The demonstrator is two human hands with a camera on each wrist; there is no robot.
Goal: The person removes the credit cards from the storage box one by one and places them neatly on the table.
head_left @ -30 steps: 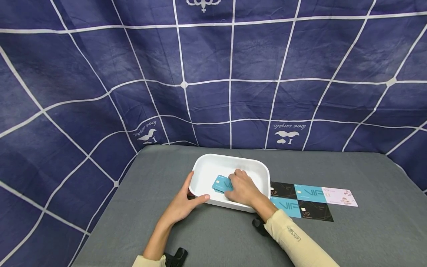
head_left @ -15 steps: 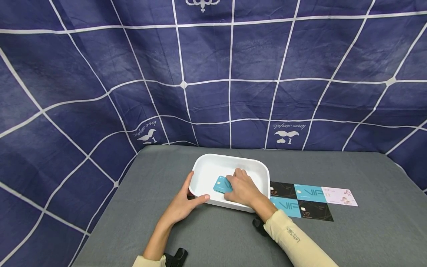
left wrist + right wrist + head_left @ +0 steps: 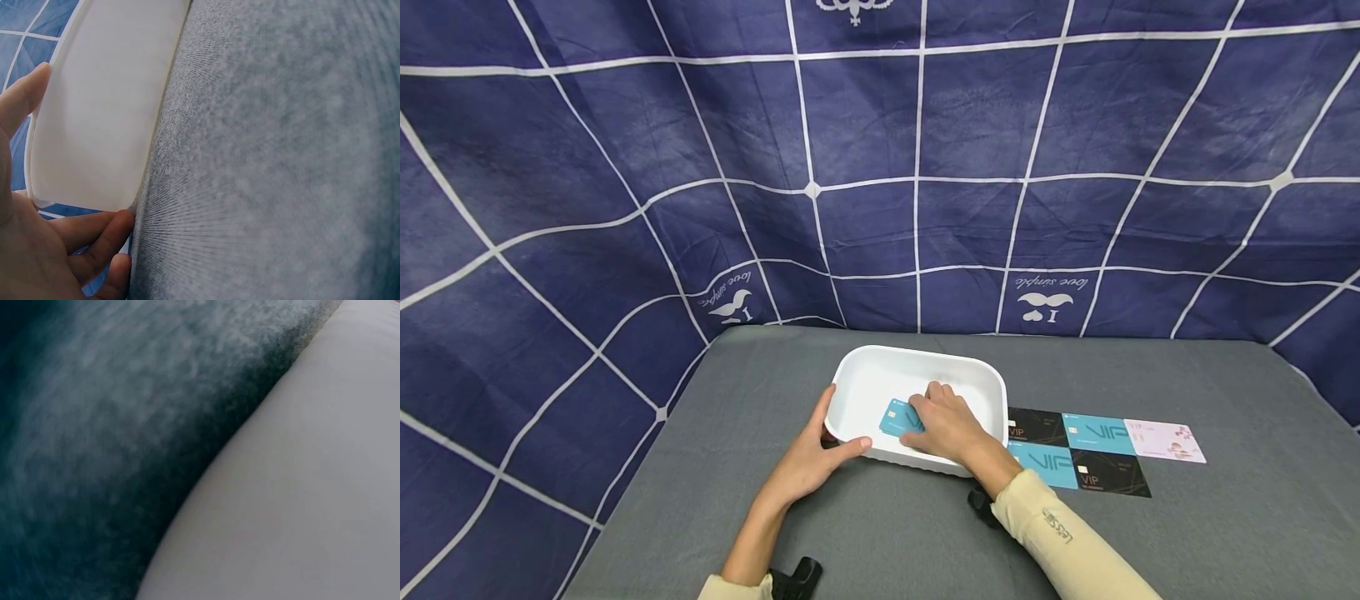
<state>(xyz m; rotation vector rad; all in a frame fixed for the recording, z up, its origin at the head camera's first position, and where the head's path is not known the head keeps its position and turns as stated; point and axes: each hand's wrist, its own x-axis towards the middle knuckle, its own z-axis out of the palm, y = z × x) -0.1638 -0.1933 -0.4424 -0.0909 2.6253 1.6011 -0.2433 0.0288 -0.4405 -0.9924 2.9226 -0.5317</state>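
Observation:
A white plastic box [image 3: 868, 375] stands on the grey cloth. My left hand [image 3: 805, 467] holds its left end, with the thumb at the near rim; the left wrist view shows my fingers against the box wall [image 3: 100, 112]. Inside the box, my right hand [image 3: 947, 425] pinches a blue VIP card [image 3: 895, 417] by its right part. The hand covers that part of the card, and whether more cards lie beneath it cannot be told. In the right wrist view only the box's outer side [image 3: 294, 487] shows, without the hand.
To the right of the box several cards lie edge to edge in two rows: black cards [image 3: 1108, 473], blue cards [image 3: 1097, 433] and a pink card [image 3: 1165, 440]. A blue curtain [image 3: 865, 225] with white lines hangs behind the grey cloth [image 3: 880, 533].
A second blue edge under the card showed one second ago and is no longer visible. The card has shifted slightly toward me. My left hand and the box have stayed put.

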